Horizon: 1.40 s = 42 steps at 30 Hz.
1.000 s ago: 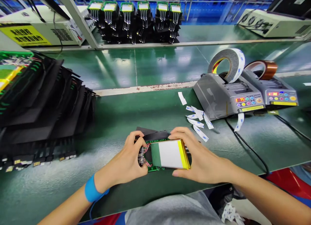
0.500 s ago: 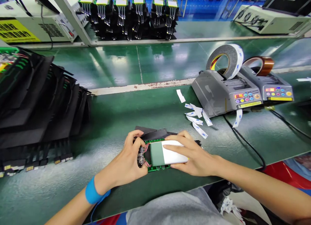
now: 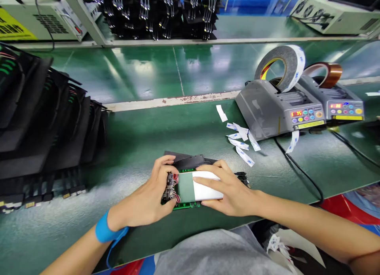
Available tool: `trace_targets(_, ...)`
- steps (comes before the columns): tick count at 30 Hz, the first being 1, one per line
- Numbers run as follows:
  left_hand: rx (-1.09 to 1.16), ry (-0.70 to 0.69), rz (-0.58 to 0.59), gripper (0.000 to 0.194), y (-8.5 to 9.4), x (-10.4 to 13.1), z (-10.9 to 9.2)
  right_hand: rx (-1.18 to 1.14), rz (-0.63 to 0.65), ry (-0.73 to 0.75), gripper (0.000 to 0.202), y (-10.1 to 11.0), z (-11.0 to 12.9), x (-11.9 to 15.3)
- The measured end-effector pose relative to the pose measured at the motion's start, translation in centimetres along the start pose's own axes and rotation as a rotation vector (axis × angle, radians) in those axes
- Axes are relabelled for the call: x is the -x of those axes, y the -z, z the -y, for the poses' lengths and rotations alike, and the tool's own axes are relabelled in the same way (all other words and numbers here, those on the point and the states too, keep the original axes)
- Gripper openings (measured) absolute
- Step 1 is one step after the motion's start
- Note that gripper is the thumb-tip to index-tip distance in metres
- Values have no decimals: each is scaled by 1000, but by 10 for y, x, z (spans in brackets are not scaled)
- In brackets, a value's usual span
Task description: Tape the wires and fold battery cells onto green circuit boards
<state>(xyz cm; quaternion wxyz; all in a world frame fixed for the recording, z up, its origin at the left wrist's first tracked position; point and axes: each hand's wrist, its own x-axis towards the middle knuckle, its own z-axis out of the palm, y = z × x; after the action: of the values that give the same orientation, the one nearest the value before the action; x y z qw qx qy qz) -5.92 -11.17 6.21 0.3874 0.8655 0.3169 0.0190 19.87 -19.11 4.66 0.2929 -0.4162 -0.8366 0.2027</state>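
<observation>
Between my hands, a flat battery pack (image 3: 186, 187), grey-green on its left and white on its right, lies on a green circuit board (image 3: 187, 206). My left hand (image 3: 152, 192) grips the board's left end, thumb at the near edge and fingers at the far edge. By that thumb is a small component board (image 3: 170, 188) with red and white wires. Across the white part spread the fingers of my right hand (image 3: 225, 188), its thumb on the near side. Behind the board are black panels (image 3: 188, 162); black connectors (image 3: 242, 179) stick out at right, partly hidden.
Two grey tape dispensers (image 3: 267, 109) with tape rolls (image 3: 297, 69) stand at right, a cable running forward. Loose white tape strips (image 3: 242, 146) lie beside them. Stacked black assemblies (image 3: 26, 132) fill the left; more hang (image 3: 163, 18) at the back.
The battery pack has shifted left on the circuit board, closing the dark gap beside the wired component board. Both hands moved slightly left in view and keep their grips. The camera view has tilted down slightly.
</observation>
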Motion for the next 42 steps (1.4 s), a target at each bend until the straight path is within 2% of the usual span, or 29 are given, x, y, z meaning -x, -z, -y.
trace_targets(2,89,-32,43,64,1,-1,2,13,26,-4,50,-1,-1,0)
trace_targets(3,139,-27,37,65,0,-2,3,19,38,-5,50,0,-1,0)
trace_targets(6,258,89,-141,37,-11,-8,5,23,50,10,49,0,-3,-1)
trace_targets(9,286,162,-295,29,-24,-16,4,25,30,28,49,0,-4,0)
trace_targets(13,265,128,-299,31,-26,-18,3,31,16,36,49,-2,-5,1)
trace_targets(18,265,68,-199,34,-15,-13,3,34,22,33,49,-1,-4,1)
trace_targets(21,273,58,-181,37,-13,-14,2,29,18,34,48,0,-4,1)
trace_targets(28,171,144,-375,40,-27,-22,-11,21,0,29,47,0,-6,2)
trace_targets(30,160,124,-341,38,-25,-19,-10,23,13,24,47,0,-6,2)
trace_targets(32,181,81,-235,41,-18,-12,-8,25,24,25,47,1,-6,1)
trace_targets(34,196,61,-115,57,-12,-5,-6,19,28,36,47,2,-6,0)
trace_targets(36,180,75,-60,74,-9,-1,-7,14,26,44,46,2,-6,0)
trace_targets(38,157,99,-73,75,-12,1,-8,15,21,46,46,2,-6,0)
trace_targets(42,180,114,-139,62,-20,1,-10,6,20,51,45,3,-7,-1)
